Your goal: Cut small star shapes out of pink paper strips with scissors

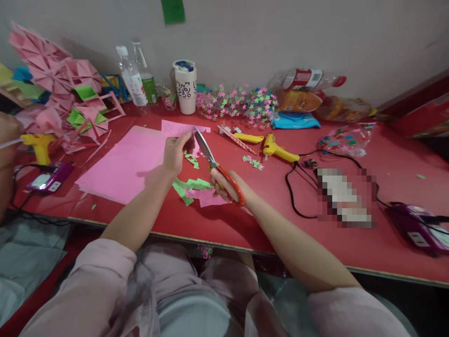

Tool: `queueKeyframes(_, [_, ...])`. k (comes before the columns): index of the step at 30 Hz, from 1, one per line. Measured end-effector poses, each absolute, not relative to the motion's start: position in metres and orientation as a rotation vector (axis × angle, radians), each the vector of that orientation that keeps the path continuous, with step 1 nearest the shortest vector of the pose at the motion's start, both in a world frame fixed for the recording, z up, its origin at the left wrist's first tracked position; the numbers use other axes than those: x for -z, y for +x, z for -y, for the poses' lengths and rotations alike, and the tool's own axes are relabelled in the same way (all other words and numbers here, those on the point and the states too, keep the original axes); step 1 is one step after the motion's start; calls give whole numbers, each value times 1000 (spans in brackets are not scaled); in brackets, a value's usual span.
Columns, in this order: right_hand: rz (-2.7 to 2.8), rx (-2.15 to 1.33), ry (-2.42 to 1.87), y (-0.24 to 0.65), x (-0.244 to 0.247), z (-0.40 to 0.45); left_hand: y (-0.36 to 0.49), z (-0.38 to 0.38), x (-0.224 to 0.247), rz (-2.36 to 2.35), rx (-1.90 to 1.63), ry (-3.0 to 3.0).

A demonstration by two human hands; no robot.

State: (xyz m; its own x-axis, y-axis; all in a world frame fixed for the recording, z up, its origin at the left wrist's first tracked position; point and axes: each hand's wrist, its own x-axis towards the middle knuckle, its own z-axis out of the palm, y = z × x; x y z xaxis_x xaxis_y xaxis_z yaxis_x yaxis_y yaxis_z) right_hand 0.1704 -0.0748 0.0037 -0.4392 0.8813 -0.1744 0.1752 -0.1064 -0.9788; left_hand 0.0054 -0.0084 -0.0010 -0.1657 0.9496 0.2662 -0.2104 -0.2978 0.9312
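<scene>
My right hand (223,183) is closed around the orange handles of a pair of scissors (206,147), whose metal blades point up and away from me. Close beside the blade tips, my left hand (177,149) has its fingers pinched together; what they hold is too small to make out. A strip of pink paper (175,127) lies just beyond the hands. Below them are green paper scraps (191,187) and pink paper scraps (212,198). To the left is a stack of large pink paper sheets (121,161), partly behind my left forearm.
Right of the hands lie paper stars (253,162), a pencil (238,140), a yellow cutter (249,138) and a yellow glue gun (280,150) with a black cord. Bottles, a white tumbler (185,91) and a star-filled bag line the wall. Another person's arm (7,154) is at far left.
</scene>
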Motion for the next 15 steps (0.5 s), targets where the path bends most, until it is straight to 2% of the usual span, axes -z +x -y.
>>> queueKeyframes(15, [1491,-1565,-1246,163,1,79,14,9,4,-988,-1609,1082])
